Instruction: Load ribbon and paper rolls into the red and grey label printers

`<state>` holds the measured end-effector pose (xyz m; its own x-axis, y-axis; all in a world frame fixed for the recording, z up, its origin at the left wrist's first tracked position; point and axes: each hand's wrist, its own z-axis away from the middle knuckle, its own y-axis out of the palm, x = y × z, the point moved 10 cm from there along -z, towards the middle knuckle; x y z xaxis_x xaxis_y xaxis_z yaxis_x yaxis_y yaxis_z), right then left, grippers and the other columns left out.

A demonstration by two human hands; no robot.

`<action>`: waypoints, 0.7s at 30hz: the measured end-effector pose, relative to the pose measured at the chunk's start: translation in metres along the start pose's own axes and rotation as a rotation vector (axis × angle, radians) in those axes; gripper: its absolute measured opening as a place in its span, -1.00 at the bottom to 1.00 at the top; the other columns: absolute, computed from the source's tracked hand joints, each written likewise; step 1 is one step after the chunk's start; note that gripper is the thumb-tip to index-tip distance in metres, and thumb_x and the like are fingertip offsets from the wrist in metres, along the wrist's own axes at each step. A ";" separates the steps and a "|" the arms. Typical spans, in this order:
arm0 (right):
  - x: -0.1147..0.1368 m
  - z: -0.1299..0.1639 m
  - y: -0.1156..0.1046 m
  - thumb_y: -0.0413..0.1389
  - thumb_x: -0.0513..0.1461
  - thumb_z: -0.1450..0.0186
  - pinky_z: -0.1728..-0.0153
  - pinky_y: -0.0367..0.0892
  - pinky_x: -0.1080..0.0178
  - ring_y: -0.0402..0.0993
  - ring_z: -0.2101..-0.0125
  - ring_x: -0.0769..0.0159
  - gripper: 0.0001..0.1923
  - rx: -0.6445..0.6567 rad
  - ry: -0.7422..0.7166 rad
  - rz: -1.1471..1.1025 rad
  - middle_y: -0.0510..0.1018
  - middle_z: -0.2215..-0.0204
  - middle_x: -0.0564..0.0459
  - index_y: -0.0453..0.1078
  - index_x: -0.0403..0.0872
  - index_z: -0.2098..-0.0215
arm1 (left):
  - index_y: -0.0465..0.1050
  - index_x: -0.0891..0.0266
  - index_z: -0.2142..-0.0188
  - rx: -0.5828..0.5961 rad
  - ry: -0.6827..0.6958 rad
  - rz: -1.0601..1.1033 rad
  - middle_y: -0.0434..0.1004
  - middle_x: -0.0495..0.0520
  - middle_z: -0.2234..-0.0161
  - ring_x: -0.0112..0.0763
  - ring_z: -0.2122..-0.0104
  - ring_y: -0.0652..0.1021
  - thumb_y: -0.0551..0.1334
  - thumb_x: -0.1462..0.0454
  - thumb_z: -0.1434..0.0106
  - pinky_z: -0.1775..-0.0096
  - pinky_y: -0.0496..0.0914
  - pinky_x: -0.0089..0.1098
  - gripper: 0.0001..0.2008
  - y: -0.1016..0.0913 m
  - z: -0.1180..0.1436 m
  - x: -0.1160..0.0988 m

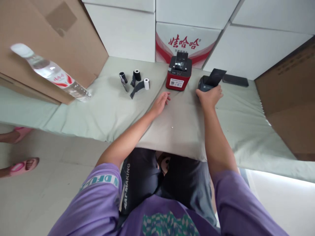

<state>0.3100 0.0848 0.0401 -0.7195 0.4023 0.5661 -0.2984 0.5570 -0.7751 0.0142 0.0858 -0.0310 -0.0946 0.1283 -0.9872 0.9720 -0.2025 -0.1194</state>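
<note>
Near the middle of the frame, a person in a purple shirt stretches both bare arms over a pale green cloth-covered surface [103, 108]. At centre right, the right hand [210, 96] rests on the near edge of a small black printer [206, 84], its fingers curled against the casing in a loose grip; the printer's dark lid [216, 77] stands raised and tilted toward the upper right. Just left of centre, the left hand [161, 102] lies open and relaxed on the cloth, palm down, holding nothing, its fingertips just short of a red printer [178, 74] with a black top and a white label on its front. The two printers sit near each other in the upper middle of the frame. To the left of the red printer lie three small paper rolls: a black roll [122, 77], a second black roll [137, 75] and a white roll [146, 84] with a dark strip trailing from it. A dark phone [235, 80] lies flat at the upper right, behind the black printer. White cartons [123, 31] are stacked along the top, one printed with red Chinese characters. At the upper left, a clear water bottle [52, 73] lies tilted against a brown cardboard box [49, 32]. At the far left edge, another person's feet wear pink sandals [23, 165].
</note>
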 end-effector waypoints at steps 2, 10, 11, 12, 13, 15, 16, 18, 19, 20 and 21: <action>-0.006 -0.013 0.008 0.43 -0.19 -0.01 -0.34 0.15 -0.36 0.29 -0.30 -0.36 -0.06 0.014 0.089 0.005 0.40 -0.23 -0.54 0.18 -0.29 -0.26 | 0.46 0.13 -0.12 0.004 -0.029 0.006 0.57 0.12 0.06 -0.42 0.25 0.52 -0.04 -0.04 -0.58 0.20 0.40 -0.39 -0.56 0.001 0.003 -0.001; -0.016 -0.012 0.023 0.45 -0.24 0.03 -0.39 0.10 -0.31 0.19 -0.37 -0.37 0.12 0.061 0.192 -0.017 0.31 -0.31 -0.60 0.09 -0.37 -0.39 | 0.48 0.12 -0.11 0.009 -0.043 0.016 0.59 0.12 0.08 -0.41 0.26 0.53 0.01 0.01 -0.58 0.15 0.42 -0.36 -0.61 0.001 0.003 -0.001; -0.016 -0.011 0.019 0.46 -0.22 0.02 -0.40 0.06 -0.34 0.15 -0.39 -0.39 0.16 0.047 0.204 -0.026 0.26 -0.35 -0.61 0.05 -0.35 -0.42 | 0.48 0.12 -0.11 0.007 -0.045 0.009 0.59 0.12 0.07 -0.41 0.25 0.53 0.01 0.01 -0.57 0.15 0.43 -0.36 -0.61 0.001 0.003 -0.002; -0.014 -0.010 0.013 0.45 -0.18 -0.02 -0.40 0.02 -0.38 0.10 -0.41 -0.40 0.17 0.012 0.196 -0.047 0.19 -0.39 -0.61 0.01 -0.32 -0.45 | 0.48 0.12 -0.11 0.006 -0.044 0.002 0.59 0.12 0.07 -0.40 0.25 0.53 0.00 0.00 -0.58 0.15 0.43 -0.36 -0.60 0.002 0.004 -0.002; -0.008 -0.009 0.006 0.43 -0.12 -0.08 -0.40 -0.02 -0.41 0.05 -0.43 -0.40 0.15 -0.039 0.160 -0.082 0.13 -0.42 -0.58 0.00 -0.26 -0.47 | 0.48 0.12 -0.11 0.005 -0.039 -0.002 0.59 0.12 0.06 -0.41 0.24 0.54 0.00 0.00 -0.58 0.14 0.44 -0.37 -0.60 0.002 0.004 -0.004; 0.012 -0.006 -0.004 0.32 -0.03 -0.22 -0.41 -0.05 -0.45 0.02 -0.45 -0.34 -0.01 -0.151 0.007 -0.197 0.07 -0.45 -0.46 0.04 -0.13 -0.47 | 0.48 0.15 -0.11 0.000 -0.021 -0.001 0.59 0.13 0.06 -0.40 0.22 0.55 0.00 0.00 -0.58 0.13 0.45 -0.37 -0.59 0.002 0.004 -0.007; 0.024 -0.003 -0.003 0.26 -0.01 -0.28 -0.41 -0.03 -0.43 0.06 -0.44 -0.28 -0.12 -0.184 -0.091 -0.275 0.12 -0.43 -0.39 0.08 -0.08 -0.45 | 0.48 0.17 -0.11 -0.009 -0.015 0.004 0.59 0.14 0.06 -0.39 0.20 0.56 0.01 0.01 -0.57 0.13 0.46 -0.37 -0.59 0.000 0.003 -0.009; 0.044 0.000 0.013 0.18 -0.02 -0.33 -0.43 0.05 -0.34 0.22 -0.37 -0.12 -0.28 -0.177 -0.224 -0.458 0.28 -0.31 -0.29 0.18 -0.04 -0.39 | 0.48 0.17 -0.12 -0.050 -0.006 0.023 0.59 0.16 0.03 -0.33 0.12 0.60 0.05 0.01 -0.56 0.11 0.47 -0.35 -0.61 -0.009 -0.003 -0.011; 0.050 0.000 0.027 0.16 -0.03 -0.34 -0.43 0.10 -0.27 0.31 -0.31 -0.06 -0.33 -0.146 -0.239 -0.557 0.35 -0.24 -0.25 0.23 -0.04 -0.35 | 0.47 0.16 -0.13 -0.084 0.004 0.029 0.59 0.18 -0.02 -0.29 0.05 0.61 0.10 0.01 -0.54 0.06 0.48 -0.33 -0.62 -0.016 -0.007 -0.013; 0.051 -0.001 0.044 0.16 -0.01 -0.33 -0.42 0.15 -0.23 0.37 -0.27 -0.02 -0.36 -0.113 -0.206 -0.655 0.39 -0.19 -0.21 0.27 -0.05 -0.31 | 0.47 0.15 -0.15 -0.125 0.022 0.029 0.58 0.19 -0.06 -0.24 -0.03 0.60 0.15 0.01 -0.52 -0.01 0.47 -0.29 -0.62 -0.024 -0.013 -0.016; 0.051 -0.003 0.062 0.16 0.02 -0.32 -0.41 0.18 -0.22 0.40 -0.25 0.00 -0.37 -0.076 -0.158 -0.745 0.41 -0.17 -0.19 0.29 -0.05 -0.28 | 0.46 0.14 -0.16 -0.171 0.047 0.021 0.57 0.20 -0.11 -0.20 -0.11 0.59 0.22 0.01 -0.49 -0.09 0.45 -0.25 -0.62 -0.032 -0.020 -0.020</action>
<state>0.2570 0.1418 0.0215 -0.4280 -0.2043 0.8804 -0.6999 0.6913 -0.1798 -0.0106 0.1092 -0.0055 -0.0676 0.1715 -0.9829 0.9965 -0.0378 -0.0752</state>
